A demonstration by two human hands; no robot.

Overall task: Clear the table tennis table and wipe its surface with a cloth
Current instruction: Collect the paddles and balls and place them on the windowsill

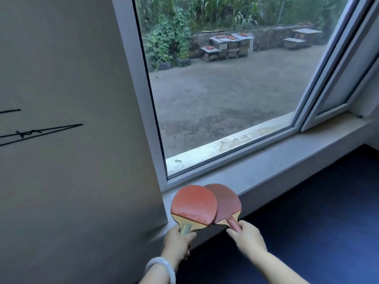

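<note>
Our left hand (178, 237) has its fingers curled round the pale handle of the brighter paddle (193, 204), thumb across the front of the grip. Our right hand (247, 236) pinches the reddish handle of the darker paddle (226, 201) between thumb and fingertips, a lighter hold than the left.

From both sets of fingers the paddles run forward and away, blades toward the window (225, 89). Each handle-to-blade axis points from the hand up to the windowsill (266, 160), the two leaning slightly toward each other so that the blades overlap: the brighter one lies on top and covers the left part of the darker one. Both blades sit over the near end of the sill, in the corner by the wall (71, 140). Whether they already rest flat on the sill or hover just above it we cannot quite tell from this angle. Each hand is closest to its own paddle, so each can let go independently.

The brighter paddle shows orange-red rubber with a glossy band near the wooden throat; the darker has duller, brownish-red rubber and the same bare wood at the neck. Both look worn but whole.

The blue table tennis table (307, 212) lies just below and to the right of the sill, and our judgement is that wiping has not yet begun.
</note>
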